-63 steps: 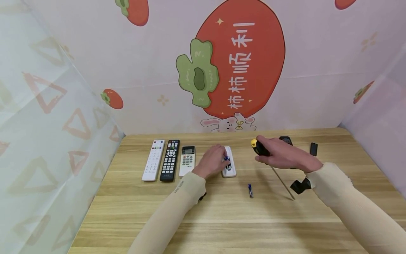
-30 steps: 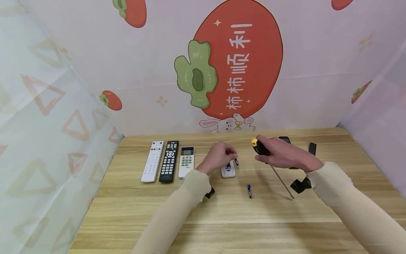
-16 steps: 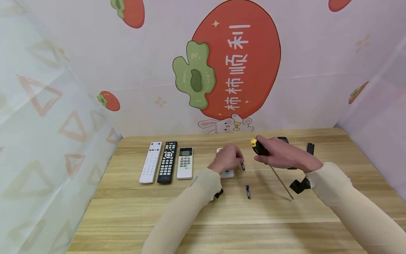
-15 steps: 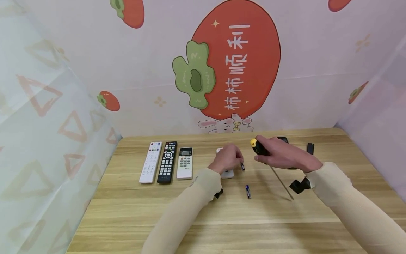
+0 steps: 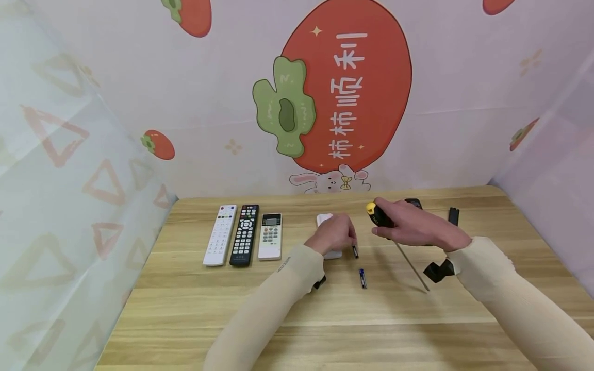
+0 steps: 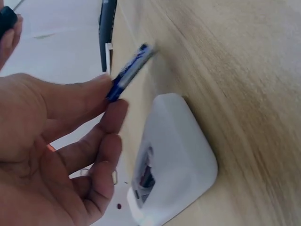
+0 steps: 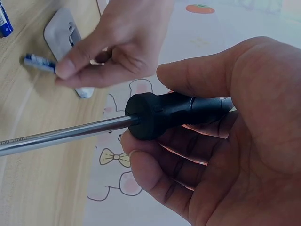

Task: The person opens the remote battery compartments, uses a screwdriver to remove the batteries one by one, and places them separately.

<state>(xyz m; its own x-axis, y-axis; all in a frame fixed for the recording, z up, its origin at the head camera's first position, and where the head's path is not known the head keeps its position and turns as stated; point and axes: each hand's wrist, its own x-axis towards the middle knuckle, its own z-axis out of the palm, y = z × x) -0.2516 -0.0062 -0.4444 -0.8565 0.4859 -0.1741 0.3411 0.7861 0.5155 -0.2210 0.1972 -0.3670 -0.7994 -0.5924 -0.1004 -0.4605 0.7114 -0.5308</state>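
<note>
My left hand pinches a small blue battery between thumb and fingertip, just right of a white remote. That remote lies on the table with its battery compartment exposed; my hand hides its middle in the head view. The held battery points down, its lower end close over the wood. A second blue battery lies on the table nearer to me. My right hand grips the black and yellow handle of a screwdriver, its long metal shaft slanting down toward the table.
Left of the hands stand three remotes in a row: a slim white remote, a black remote and a white remote with a screen. A black device is partly behind my right hand. Farther right lies a small black piece.
My left hand has drawn a battery out of the white remote's compartment and carried it right, then slightly toward me, low over the table. The right hand with the screwdriver has stayed put.
</note>
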